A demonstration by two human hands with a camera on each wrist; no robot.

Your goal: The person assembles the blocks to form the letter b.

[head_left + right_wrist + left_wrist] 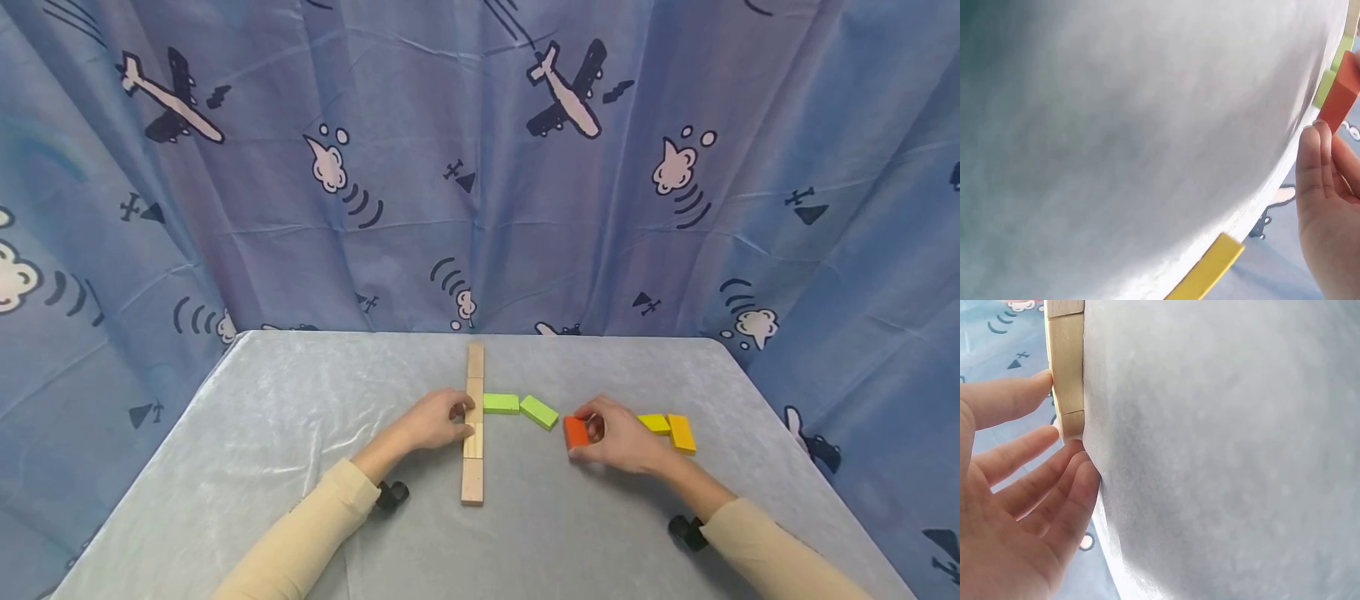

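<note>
My right hand (626,437) holds an orange-red block (576,433) by its ends, between thumb and fingers. In the right wrist view, the orange-red block (1340,97) overlaps green blocks behind it. My left hand (438,419) rests its fingertips along the left side of a straight row of plain wooden blocks (473,442). Its fingers (1016,456) are loosely extended, with the thumb on a wooden block (1067,359) in the left wrist view. Two light green blocks, one straight (501,404) and one slanted (538,412), lie between the row and the orange-red block.
Right of my right hand lie a yellow block (654,424), partly behind the hand, and an orange-yellow block (682,434) set at an angle to it. A grey cloth covers the table (300,400). Behind it hangs a blue curtain (420,167) printed with planes.
</note>
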